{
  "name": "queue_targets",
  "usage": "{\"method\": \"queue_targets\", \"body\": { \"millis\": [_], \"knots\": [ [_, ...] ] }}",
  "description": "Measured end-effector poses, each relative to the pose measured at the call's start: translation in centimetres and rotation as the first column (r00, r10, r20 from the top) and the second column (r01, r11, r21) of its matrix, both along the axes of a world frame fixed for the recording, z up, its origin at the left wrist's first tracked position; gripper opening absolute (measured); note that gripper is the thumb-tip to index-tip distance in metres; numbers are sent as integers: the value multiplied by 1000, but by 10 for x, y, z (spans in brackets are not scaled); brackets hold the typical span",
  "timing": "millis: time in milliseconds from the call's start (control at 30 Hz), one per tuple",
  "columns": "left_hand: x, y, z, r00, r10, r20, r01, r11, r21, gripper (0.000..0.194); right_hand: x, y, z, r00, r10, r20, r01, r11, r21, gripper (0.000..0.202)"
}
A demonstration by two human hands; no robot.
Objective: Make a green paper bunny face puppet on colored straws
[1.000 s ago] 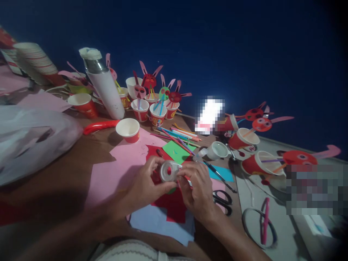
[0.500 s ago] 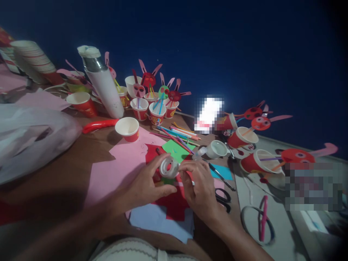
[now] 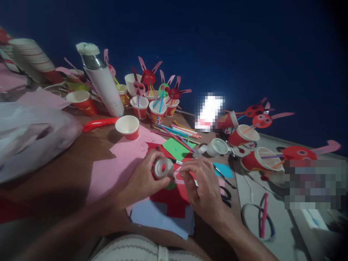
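My left hand (image 3: 144,177) holds a small clear round container (image 3: 164,168) between thumb and fingers, its round opening tilted toward me. Just right of it is my right hand (image 3: 202,183), thumb and fingertips pinched together; what they hold, if anything, is too small to name. Beneath both hands lie red paper (image 3: 174,199), pink paper (image 3: 108,177) and pale blue paper (image 3: 152,214). A green paper piece (image 3: 175,148) lies beyond my hands, with a black-and-white pen (image 3: 176,162) by its near edge. Black scissors handles (image 3: 225,195) show beside my right hand.
A paper cup (image 3: 127,127), white bottle (image 3: 104,87), colored sticks (image 3: 185,132) and decorated cups (image 3: 157,110) stand or lie beyond the papers. A plastic bag (image 3: 35,137) is left. Right are a small clear cup (image 3: 217,146), a bright phone (image 3: 209,112) and more decorated cups (image 3: 255,159).
My left hand and the clear container have moved slightly left, away from my right hand, which has shifted slightly right. The pen and a green piece below the container show more.
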State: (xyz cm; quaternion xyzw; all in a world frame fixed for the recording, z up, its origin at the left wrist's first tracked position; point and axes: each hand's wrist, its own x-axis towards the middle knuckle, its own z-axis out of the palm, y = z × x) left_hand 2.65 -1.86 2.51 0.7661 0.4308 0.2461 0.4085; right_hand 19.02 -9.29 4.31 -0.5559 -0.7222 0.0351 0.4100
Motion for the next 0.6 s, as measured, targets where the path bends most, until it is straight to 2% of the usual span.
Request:
{"method": "queue_targets", "body": {
  "millis": [133,267,467,600],
  "knots": [
    [-1,0,-1,995,68,-76,-73,996,-61,36,0,-1,3,1000,13,24,-12,1000,-10,14],
    [-3,-1,-1,991,42,-124,-54,994,-91,31,3,-1,6,999,-1,36,1,1000,-11,14],
    [0,-2,4,995,0,-99,-13,991,-130,49,7,0,9,998,-14,61,15,1000,-17,14],
    [-1,-2,10,985,-121,-124,97,978,-185,21,9,-1,13,998,-15,65,16,1000,-13,13]
  ]
}}
